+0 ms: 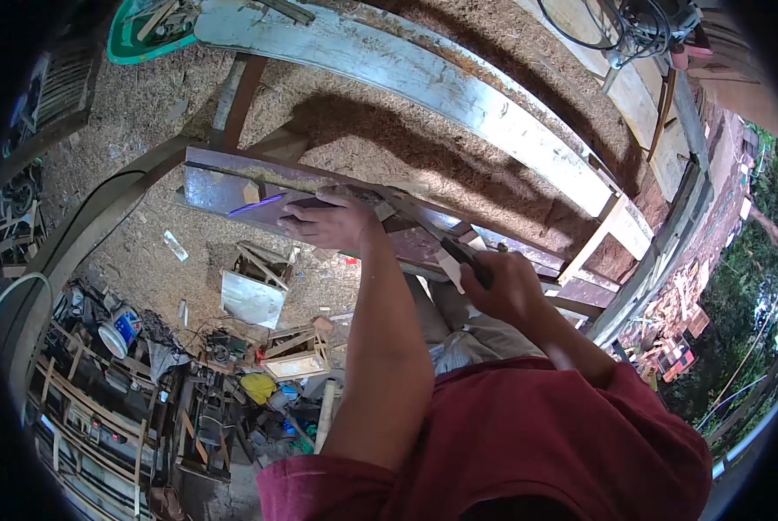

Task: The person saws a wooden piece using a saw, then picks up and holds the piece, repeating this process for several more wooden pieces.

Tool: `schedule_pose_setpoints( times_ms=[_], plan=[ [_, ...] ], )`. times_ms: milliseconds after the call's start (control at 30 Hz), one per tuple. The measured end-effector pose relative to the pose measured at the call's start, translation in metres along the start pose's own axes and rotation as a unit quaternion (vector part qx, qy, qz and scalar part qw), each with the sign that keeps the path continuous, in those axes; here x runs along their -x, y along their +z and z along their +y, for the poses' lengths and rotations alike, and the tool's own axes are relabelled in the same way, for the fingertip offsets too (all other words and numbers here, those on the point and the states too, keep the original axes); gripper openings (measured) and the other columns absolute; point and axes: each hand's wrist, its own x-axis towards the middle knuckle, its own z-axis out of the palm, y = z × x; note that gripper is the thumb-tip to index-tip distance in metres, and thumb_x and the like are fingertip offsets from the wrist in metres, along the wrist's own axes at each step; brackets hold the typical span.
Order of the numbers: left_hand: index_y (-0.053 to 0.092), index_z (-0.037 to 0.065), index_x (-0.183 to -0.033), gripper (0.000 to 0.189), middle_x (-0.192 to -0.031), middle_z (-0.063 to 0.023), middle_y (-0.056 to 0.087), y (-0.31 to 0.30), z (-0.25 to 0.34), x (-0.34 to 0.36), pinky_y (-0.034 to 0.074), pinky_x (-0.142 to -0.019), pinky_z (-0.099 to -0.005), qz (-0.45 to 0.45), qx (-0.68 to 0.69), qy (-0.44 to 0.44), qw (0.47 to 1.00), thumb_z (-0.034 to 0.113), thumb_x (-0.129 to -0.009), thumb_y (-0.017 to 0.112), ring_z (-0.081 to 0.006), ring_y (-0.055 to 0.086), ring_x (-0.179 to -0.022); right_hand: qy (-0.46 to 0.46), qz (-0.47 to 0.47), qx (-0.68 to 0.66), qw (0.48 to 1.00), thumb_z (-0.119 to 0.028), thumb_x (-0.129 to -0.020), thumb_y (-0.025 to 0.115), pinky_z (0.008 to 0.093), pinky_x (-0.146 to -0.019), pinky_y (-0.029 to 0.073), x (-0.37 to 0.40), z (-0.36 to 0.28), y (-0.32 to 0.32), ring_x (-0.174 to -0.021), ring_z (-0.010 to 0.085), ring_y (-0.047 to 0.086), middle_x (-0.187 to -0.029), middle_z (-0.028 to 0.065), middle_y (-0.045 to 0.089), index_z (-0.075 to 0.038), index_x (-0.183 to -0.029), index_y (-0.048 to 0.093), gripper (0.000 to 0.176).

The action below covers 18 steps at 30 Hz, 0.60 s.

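Note:
My left hand point(337, 223) lies across the dark plank bench point(211, 187), its fingers and thumb pointing left around a piece of wood point(384, 210). Most of that piece is hidden under the palm. My right hand point(503, 282) is closed on the black handle of a handsaw point(460, 252). Its narrow blade slants up and left toward the wood by my left hand. Left of my fingers, a purple strip point(257, 204) and a small wood block point(251, 192) rest on the bench.
Beyond the bench runs a long pale plank point(389, 65). A green basin point(137, 35) with scraps stands far left. Wood shavings cover the ground. A small wooden frame point(254, 291), a paint bucket point(120, 330) and stacked scrap lie lower left. Cables point(640, 30) hang at upper right.

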Motion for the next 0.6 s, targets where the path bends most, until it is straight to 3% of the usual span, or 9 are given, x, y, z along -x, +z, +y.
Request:
schedule_pose_setpoints(
  times_ms=[67,100,233,367,433,600],
  plan=[
    [0.032,0.002,-0.162,0.073,-0.165,-0.0265,0.029,0.004,-0.001,-0.001,0.039,-0.118,-0.0593,0.012,0.001,0.014,1.000,0.053,-0.110,0.034,-0.0464,0.032,-0.153,-0.011,0.025,0.017,0.999,-0.032,-0.095,0.068,0.0489,-0.061,0.055,-0.031,-0.016,0.014,-0.061,0.0383,0.070,-0.066,0.0192,0.068,-0.006,-0.088,0.074,0.028],
    [0.031,0.002,-0.162,0.073,-0.165,-0.0265,0.030,0.001,-0.001,0.000,0.039,-0.118,-0.0594,0.016,0.000,0.017,1.000,0.053,-0.110,0.034,-0.0465,0.033,-0.153,-0.015,0.044,-0.046,0.998,-0.033,-0.095,0.068,0.0501,-0.062,0.055,-0.039,-0.018,0.018,-0.061,0.0390,0.069,-0.066,0.0195,0.067,-0.006,-0.089,0.074,0.028],
    [0.033,-0.001,-0.160,0.076,-0.166,-0.0297,0.028,-0.003,0.003,0.002,0.043,-0.114,-0.0597,-0.003,-0.020,0.008,1.000,0.055,-0.109,0.036,-0.0490,0.036,-0.150,-0.004,0.024,-0.010,1.000,-0.032,-0.094,0.070,0.0503,-0.060,0.054,0.000,-0.010,-0.002,-0.060,0.0399,0.068,-0.064,0.0202,0.065,-0.006,-0.089,0.074,0.027],
    [0.032,-0.002,-0.161,0.078,-0.167,-0.0306,0.027,0.005,-0.002,-0.001,0.042,-0.114,-0.0611,0.009,-0.014,0.020,1.000,0.056,-0.109,0.037,-0.0503,0.037,-0.149,-0.055,0.035,-0.034,0.997,-0.030,-0.093,0.070,0.0500,-0.061,0.054,-0.035,0.001,0.025,-0.060,0.0411,0.067,-0.065,0.0201,0.065,-0.005,-0.087,0.073,0.027],
    [0.031,-0.002,-0.161,0.079,-0.166,-0.0318,0.027,0.001,-0.003,0.000,0.040,-0.116,-0.0618,0.009,-0.011,0.020,1.000,0.056,-0.108,0.038,-0.0503,0.036,-0.149,-0.032,0.038,-0.017,0.999,-0.030,-0.094,0.070,0.0498,-0.060,0.053,-0.042,-0.010,0.021,-0.059,0.0409,0.066,-0.066,0.0204,0.066,-0.003,-0.085,0.072,0.029],
    [0.032,-0.001,-0.161,0.076,-0.164,-0.0300,0.029,-0.003,-0.002,0.000,0.038,-0.118,-0.0606,0.010,-0.013,0.018,1.000,0.054,-0.110,0.035,-0.0489,0.033,-0.151,-0.036,0.020,-0.044,0.998,-0.030,-0.095,0.070,0.0481,-0.054,0.051,-0.004,-0.008,-0.007,-0.055,0.0369,0.066,-0.064,0.0196,0.066,-0.002,-0.083,0.071,0.030]
  ],
)
